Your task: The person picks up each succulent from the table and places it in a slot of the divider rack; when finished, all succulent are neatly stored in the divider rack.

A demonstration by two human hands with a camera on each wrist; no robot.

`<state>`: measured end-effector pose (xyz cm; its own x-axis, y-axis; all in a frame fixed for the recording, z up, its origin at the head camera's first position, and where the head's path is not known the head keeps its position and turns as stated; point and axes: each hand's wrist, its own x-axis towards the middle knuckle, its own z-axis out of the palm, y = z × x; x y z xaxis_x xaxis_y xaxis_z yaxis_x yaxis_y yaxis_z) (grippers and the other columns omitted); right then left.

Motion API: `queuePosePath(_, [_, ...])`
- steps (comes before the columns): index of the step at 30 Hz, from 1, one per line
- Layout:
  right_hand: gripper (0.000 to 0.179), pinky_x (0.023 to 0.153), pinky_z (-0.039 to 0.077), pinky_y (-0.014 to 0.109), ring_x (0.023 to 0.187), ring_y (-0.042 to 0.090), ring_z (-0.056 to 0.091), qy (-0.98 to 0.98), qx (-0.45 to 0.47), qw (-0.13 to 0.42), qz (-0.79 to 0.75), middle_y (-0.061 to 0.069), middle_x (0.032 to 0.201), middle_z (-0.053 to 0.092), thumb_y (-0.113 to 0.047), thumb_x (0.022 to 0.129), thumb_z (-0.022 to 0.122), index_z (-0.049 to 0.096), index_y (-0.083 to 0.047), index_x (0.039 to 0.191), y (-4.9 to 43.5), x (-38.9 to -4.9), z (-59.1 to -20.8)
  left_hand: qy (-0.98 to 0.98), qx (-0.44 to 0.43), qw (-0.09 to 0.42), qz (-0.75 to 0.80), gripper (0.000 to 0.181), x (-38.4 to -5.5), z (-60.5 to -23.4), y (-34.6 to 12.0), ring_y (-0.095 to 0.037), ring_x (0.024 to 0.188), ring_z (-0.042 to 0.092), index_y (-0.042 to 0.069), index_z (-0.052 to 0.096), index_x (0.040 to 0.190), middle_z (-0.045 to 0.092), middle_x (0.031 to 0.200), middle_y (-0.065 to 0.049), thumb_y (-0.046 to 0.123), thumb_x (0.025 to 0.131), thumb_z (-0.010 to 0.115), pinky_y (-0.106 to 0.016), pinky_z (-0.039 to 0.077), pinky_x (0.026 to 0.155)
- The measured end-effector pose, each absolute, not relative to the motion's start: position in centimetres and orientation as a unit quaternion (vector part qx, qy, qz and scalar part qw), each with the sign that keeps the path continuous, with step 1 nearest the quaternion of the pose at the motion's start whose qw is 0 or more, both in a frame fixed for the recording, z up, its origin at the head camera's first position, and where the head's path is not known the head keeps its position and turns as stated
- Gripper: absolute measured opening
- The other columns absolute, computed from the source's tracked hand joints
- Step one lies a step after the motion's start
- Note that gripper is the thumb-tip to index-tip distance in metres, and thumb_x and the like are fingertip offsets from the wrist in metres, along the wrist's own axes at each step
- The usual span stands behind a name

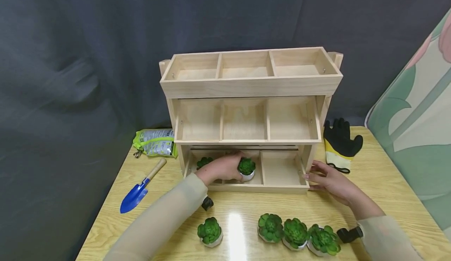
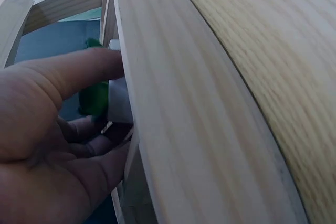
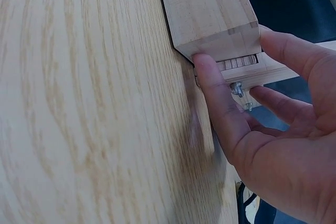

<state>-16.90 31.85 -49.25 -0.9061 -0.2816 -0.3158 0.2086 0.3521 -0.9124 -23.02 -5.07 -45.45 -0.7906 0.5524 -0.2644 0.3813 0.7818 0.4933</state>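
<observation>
In the head view, my left hand [image 1: 229, 167] reaches into the middle compartment of the bottom tier of a three-tier wooden planter stand [image 1: 246, 88]. It grips a small potted succulent [image 1: 247, 167] in a white pot. The left wrist view has the thumb on the pot [image 2: 119, 98], partly hidden behind the tray's front board [image 2: 178, 98]. Another succulent [image 1: 204, 162] sits in the bottom left compartment, partly covered by the left hand. At the tray's right end, my right hand [image 1: 329, 179] holds the corner, thumb and fingertips against the wood [image 3: 220, 40].
Three succulents [image 1: 296, 233] stand in a row on the table near the right forearm, and one [image 1: 210, 231] stands alone by the left sleeve. A blue trowel [image 1: 135, 196] and a green bag [image 1: 155, 142] lie left. A black and yellow glove [image 1: 340, 143] lies right.
</observation>
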Motion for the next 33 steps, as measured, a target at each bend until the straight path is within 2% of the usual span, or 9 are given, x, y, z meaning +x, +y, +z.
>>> queuePosePath(7, [0.084,0.095,0.066,0.037,0.134,0.042,0.059,0.790,-0.030,0.213,-0.574,0.038,0.159,0.033,-0.023,0.109,0.064,0.012,0.003,0.170,31.8,-17.0,-49.3,0.936,0.241,0.178,0.184,0.088,-22.3,-45.0,-4.9,-0.030,0.143,0.060,0.008,0.041,0.163,0.055,0.161,-0.013,0.029,0.092,0.086,-0.045,0.050,0.122])
queuePosePath(11, [0.085,0.095,0.066,0.038,0.136,0.043,0.058,0.790,-0.029,0.214,-0.574,0.038,0.160,0.032,-0.023,0.109,0.064,0.011,0.002,0.170,31.8,-17.0,-49.3,0.936,0.232,0.165,0.209,0.092,-21.3,-43.7,-5.8,-0.033,0.146,0.057,0.012,0.037,0.166,0.051,0.165,-0.013,0.039,0.092,0.085,-0.049,0.051,0.120])
queuePosePath(17, [0.085,0.096,0.066,0.038,0.136,0.042,0.058,0.788,-0.027,0.215,-0.576,0.038,0.161,0.032,-0.024,0.109,0.064,0.011,0.002,0.170,31.8,-16.9,-49.3,0.928,0.238,0.145,0.249,0.084,-19.0,-41.5,-8.5,-0.036,0.151,0.051,0.017,0.042,0.165,0.048,0.166,-0.012,0.048,0.096,0.079,-0.057,0.048,0.122])
queuePosePath(22, [0.085,0.095,0.066,0.036,0.135,0.040,0.058,0.790,-0.028,0.213,-0.575,0.038,0.160,0.032,-0.023,0.109,0.064,0.011,0.002,0.170,32.0,-16.9,-49.4,0.917,0.264,0.139,0.266,0.076,-16.6,-40.4,-11.1,-0.032,0.142,0.056,0.016,0.047,0.162,0.053,0.160,-0.009,0.052,0.100,0.072,-0.055,0.051,0.118])
queuePosePath(24, [0.084,0.095,0.066,0.036,0.135,0.041,0.058,0.791,-0.029,0.212,-0.573,0.037,0.160,0.033,-0.024,0.109,0.064,0.012,0.003,0.170,32.0,-16.9,-49.4,0.913,0.264,0.143,0.277,0.075,-15.5,-40.3,-12.2,-0.031,0.142,0.056,0.019,0.047,0.162,0.053,0.159,-0.007,0.055,0.100,0.071,-0.056,0.050,0.118])
queuePosePath(28, [0.084,0.095,0.066,0.036,0.136,0.045,0.058,0.795,-0.027,0.211,-0.568,0.037,0.160,0.033,-0.026,0.109,0.064,0.013,0.002,0.170,32.0,-17.0,-49.5,0.905,0.253,0.145,0.309,0.076,-13.6,-41.0,-14.0,-0.030,0.144,0.054,0.022,0.047,0.162,0.051,0.162,-0.004,0.059,0.099,0.070,-0.058,0.049,0.118])
queuePosePath(33, [0.084,0.096,0.066,0.037,0.138,0.047,0.057,0.798,-0.026,0.214,-0.563,0.037,0.160,0.033,-0.027,0.109,0.064,0.014,0.001,0.170,32.0,-17.0,-49.4,0.896,0.219,0.150,0.355,0.080,-11.3,-42.5,-16.2,-0.029,0.136,0.059,0.025,0.045,0.162,0.049,0.162,-0.002,0.064,0.097,0.070,-0.056,0.054,0.112])
